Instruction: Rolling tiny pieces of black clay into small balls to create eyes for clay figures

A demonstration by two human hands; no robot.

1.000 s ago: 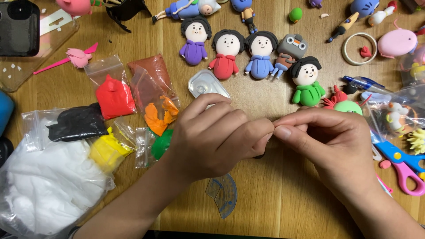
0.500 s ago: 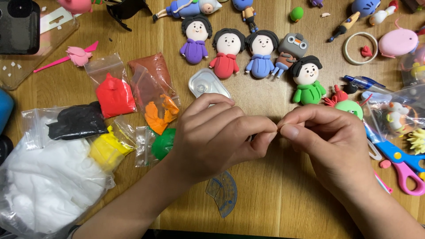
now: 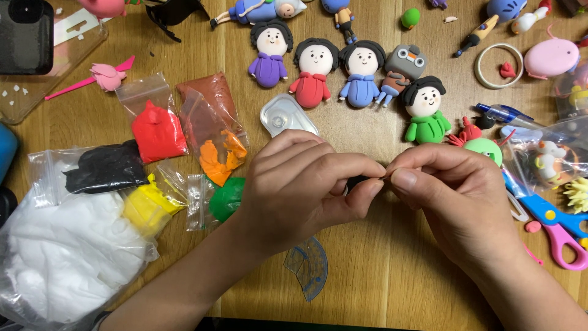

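Beside bagged red clay point(image 3: 157, 130), both hands' fingers point(image 3: 367, 191) pinch black clay point(image 3: 357, 181).

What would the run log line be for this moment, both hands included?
left hand: pinching small black clay piece | right hand: pinching same piece | nearby: green-dressed clay doll, wooden table

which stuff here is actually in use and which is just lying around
In use:
left hand
right hand
black clay bit, pinched between both hands' fingertips

Lying about:
black clay bag
red clay bag
orange clay bag
green clay bag
clay dolls
scissors
clear protractor
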